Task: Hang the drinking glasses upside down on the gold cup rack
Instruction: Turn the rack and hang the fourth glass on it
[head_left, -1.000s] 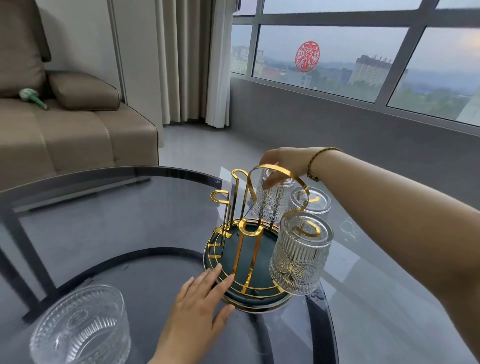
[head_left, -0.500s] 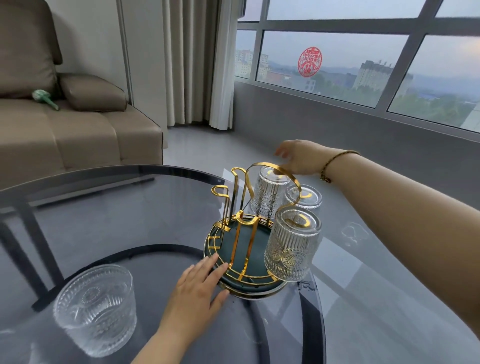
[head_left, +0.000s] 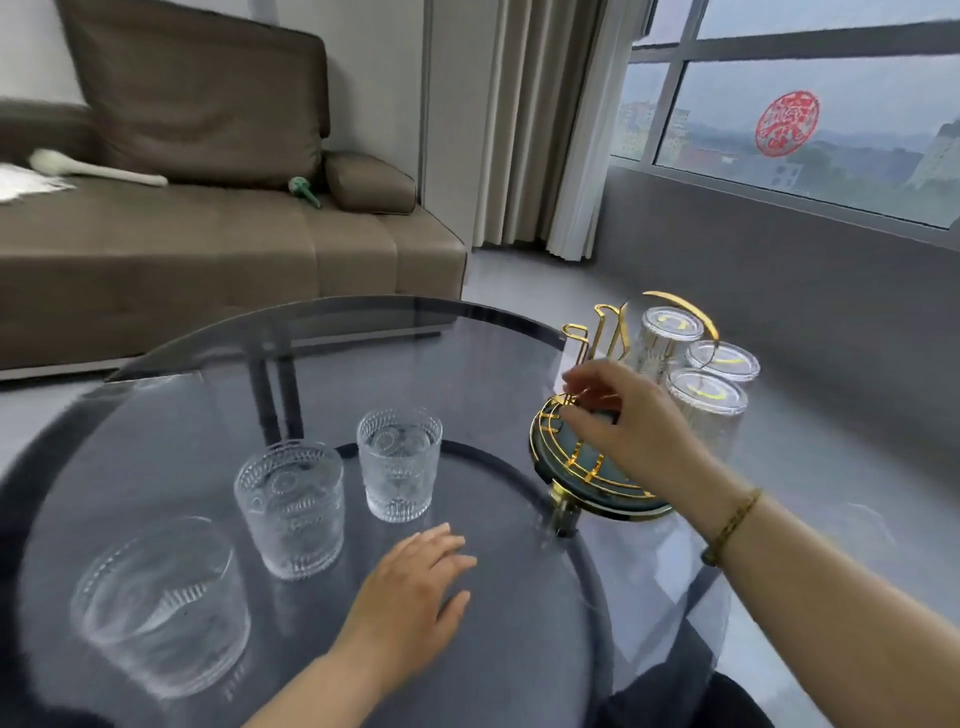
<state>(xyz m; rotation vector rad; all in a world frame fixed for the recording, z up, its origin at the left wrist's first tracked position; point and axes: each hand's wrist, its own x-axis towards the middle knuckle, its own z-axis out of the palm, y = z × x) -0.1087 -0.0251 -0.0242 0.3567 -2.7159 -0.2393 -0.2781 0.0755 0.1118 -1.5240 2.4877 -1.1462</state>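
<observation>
Head view: right hand (head_left: 618, 415) fingers gold rack (head_left: 576, 467); left hand (head_left: 415, 587) flat, empty.

Soft, grey daylight comes in through the large metal-framed window (head_left: 810, 130) at upper right; the room is evenly lit, neither bright nor dim. Shadows are faint. The round smoked-glass desk (head_left: 322, 374) carries pale sheen and reflections. Motion blur smears the nearest clear ribbed drinking glass (head_left: 161, 608) and the gold wire cup rack (head_left: 582, 467). Wide-angle distortion bends lines at the edges.
</observation>
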